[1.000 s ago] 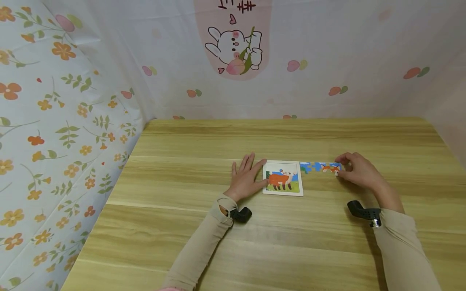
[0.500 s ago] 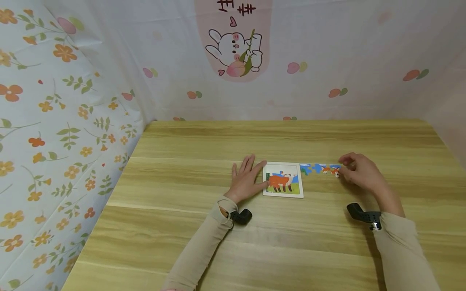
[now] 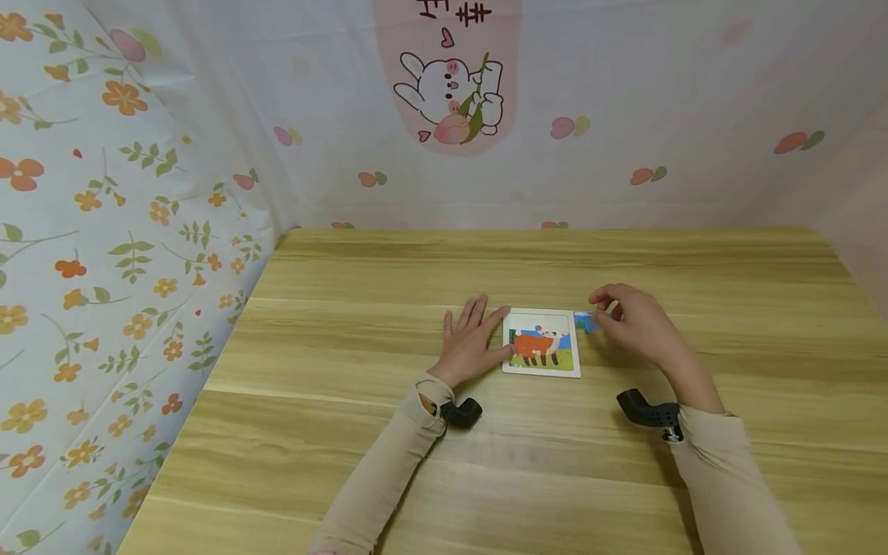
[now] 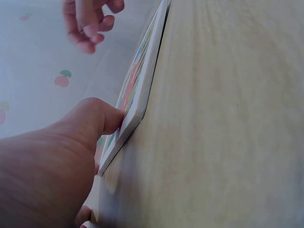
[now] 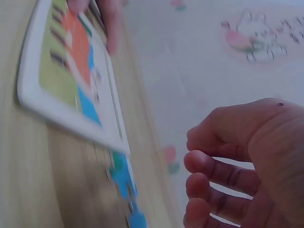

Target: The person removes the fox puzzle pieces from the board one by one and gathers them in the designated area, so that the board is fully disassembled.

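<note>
A square puzzle board (image 3: 575, 362) with a white frame lies flat on the table. Its lower part shows an orange animal picture; the upper strip is bare white. My left hand (image 3: 466, 348) rests at the board's left side, fingers spread, the thumb touching its face in the left wrist view. Right of the board's top corner lies a blue and green puzzle piece (image 3: 585, 321), with a further blue piece (image 5: 137, 219) beside it in the right wrist view. Above these my right hand (image 3: 638, 322) hovers with loosely bent fingers; nothing shows between them. It hides other pieces from the head view.
The light wood table (image 3: 416, 270) runs back to a white cloth (image 3: 312, 92) printed with a rabbit. A flowered cloth (image 3: 125, 200) hangs along the left edge. A black camera mount (image 3: 648, 408) sits at the right wrist, another at the left.
My right hand has moved left from the far end of the row of pieces to just beside the board, covering the pieces with fox faces. My left hand and the board stay still.
</note>
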`<state>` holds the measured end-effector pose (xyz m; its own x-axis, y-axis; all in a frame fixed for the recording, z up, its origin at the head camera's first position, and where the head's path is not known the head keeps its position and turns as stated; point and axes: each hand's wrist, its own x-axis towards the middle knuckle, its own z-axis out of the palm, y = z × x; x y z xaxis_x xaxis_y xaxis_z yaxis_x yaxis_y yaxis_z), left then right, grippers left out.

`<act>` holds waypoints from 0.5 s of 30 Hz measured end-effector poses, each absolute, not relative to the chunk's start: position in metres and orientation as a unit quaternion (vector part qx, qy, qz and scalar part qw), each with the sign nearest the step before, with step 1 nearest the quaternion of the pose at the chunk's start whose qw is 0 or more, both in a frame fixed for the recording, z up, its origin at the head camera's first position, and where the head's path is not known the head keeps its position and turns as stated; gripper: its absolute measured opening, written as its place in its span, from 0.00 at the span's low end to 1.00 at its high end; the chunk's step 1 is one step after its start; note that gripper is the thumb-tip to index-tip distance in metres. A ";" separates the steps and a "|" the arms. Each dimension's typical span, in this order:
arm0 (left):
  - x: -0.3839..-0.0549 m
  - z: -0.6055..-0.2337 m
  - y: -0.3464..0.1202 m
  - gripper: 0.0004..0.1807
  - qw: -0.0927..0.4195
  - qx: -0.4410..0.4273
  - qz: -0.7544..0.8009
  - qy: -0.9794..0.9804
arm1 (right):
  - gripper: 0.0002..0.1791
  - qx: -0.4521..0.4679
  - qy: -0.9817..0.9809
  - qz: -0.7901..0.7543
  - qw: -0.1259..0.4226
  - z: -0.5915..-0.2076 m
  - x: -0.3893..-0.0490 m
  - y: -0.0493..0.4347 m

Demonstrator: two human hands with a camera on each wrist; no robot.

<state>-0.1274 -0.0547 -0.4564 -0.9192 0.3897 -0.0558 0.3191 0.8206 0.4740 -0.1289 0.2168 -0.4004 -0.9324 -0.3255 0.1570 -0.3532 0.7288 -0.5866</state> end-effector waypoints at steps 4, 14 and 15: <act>-0.127 -0.456 -0.056 0.37 0.075 0.190 0.240 0.949 | 0.08 0.209 -0.923 0.322 -0.016 -0.401 -0.128 0.195; -0.128 -0.456 -0.056 0.37 0.078 0.188 0.238 0.950 | 0.07 0.263 -0.902 0.324 -0.114 -0.417 -0.130 0.159; -0.129 -0.457 -0.056 0.36 0.078 0.188 0.237 0.950 | 0.08 0.264 -0.903 0.317 -0.115 -0.419 -0.131 0.158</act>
